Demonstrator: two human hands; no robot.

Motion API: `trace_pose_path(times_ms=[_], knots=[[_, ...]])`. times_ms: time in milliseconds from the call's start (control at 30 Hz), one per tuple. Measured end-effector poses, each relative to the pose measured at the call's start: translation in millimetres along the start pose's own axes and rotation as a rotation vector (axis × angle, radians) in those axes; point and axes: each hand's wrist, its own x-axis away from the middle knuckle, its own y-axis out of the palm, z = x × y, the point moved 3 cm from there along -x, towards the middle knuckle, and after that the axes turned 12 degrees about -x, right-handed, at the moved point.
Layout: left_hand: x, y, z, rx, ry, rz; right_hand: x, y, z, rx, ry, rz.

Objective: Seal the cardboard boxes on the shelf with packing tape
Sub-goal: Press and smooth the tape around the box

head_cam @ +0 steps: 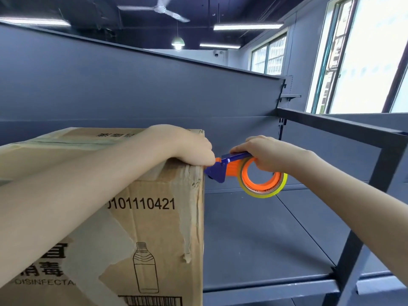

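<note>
A worn cardboard box printed with a bottle drawing and numbers stands on the grey shelf at the left. My left hand presses flat on its top right corner, fingers curled over the edge. My right hand grips a blue and orange tape dispenser carrying a yellowish tape roll. The dispenser's blue nose touches the box's upper right edge, just below my left fingers. Old tape strips peel down the box's front face.
The shelf's grey back panel rises behind the box. A dark metal frame post and rail stand at the right. The shelf surface to the right of the box is bare. Windows fill the far right.
</note>
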Motion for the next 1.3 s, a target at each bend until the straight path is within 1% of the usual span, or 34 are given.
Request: trace_pose_path(times_ms=[67, 100, 167, 233, 267, 300, 400, 467, 500, 533, 600, 633, 700, 767, 867, 1000, 1067, 1133, 1233, 1300], knots=[[2, -5, 8, -0.187, 0.03, -0.018, 2, 1, 0, 0.01, 0.008, -0.011], [3, -5, 10, -0.281, 0.081, -0.021, 3, 2, -1, 0.014, 0.013, -0.016], [2, -4, 11, -0.354, 0.137, 0.007, 5, 2, -2, 0.015, 0.025, -0.03], [0, -3, 8, -0.372, 0.163, 0.021, 7, 1, -3, 0.011, 0.03, -0.05], [0, -2, 7, -0.295, 0.136, 0.012, 7, -1, -4, 0.004, 0.026, -0.06], [-3, -1, 7, -0.257, 0.13, 0.038, 7, -3, -5, -0.006, 0.029, -0.078], [-3, 0, 4, -0.111, 0.093, 0.031, 2, -4, -5, 0.008, 0.058, -0.127], [-2, 0, 1, 0.009, 0.045, 0.026, 2, 7, -6, 0.155, 0.075, -0.178], [-1, 1, 1, 0.057, 0.025, 0.027, 5, 20, -8, 0.234, 0.078, -0.233], [1, 2, 2, 0.111, -0.014, -0.001, 9, 36, -8, 0.251, 0.083, -0.3], [6, 0, 4, 0.226, -0.038, -0.045, 18, 62, -7, 0.115, 0.124, -0.373], [8, -2, 4, 0.273, -0.065, -0.08, 20, 67, -7, 0.053, 0.14, -0.346], [12, -11, 4, 0.33, -0.15, -0.133, 11, 62, 2, 0.013, 0.182, -0.247], [9, -20, 8, 0.297, -0.223, -0.216, 1, 49, 10, 0.002, 0.227, -0.159], [2, -20, 16, 0.258, -0.234, -0.277, -4, 37, 8, -0.003, 0.237, -0.041], [-2, -17, 20, 0.24, -0.264, -0.277, 2, 25, 10, -0.031, 0.275, 0.098], [-2, -16, 22, 0.238, -0.283, -0.288, 8, 18, 15, -0.031, 0.344, 0.17], [2, -15, 21, 0.258, -0.281, -0.294, 16, 6, 18, -0.031, 0.416, 0.277], [7, -20, 13, 0.389, -0.239, -0.255, 25, -18, 16, -0.081, 0.487, 0.426], [16, -25, 6, 0.469, -0.165, -0.181, 26, -34, 7, -0.115, 0.497, 0.492]])
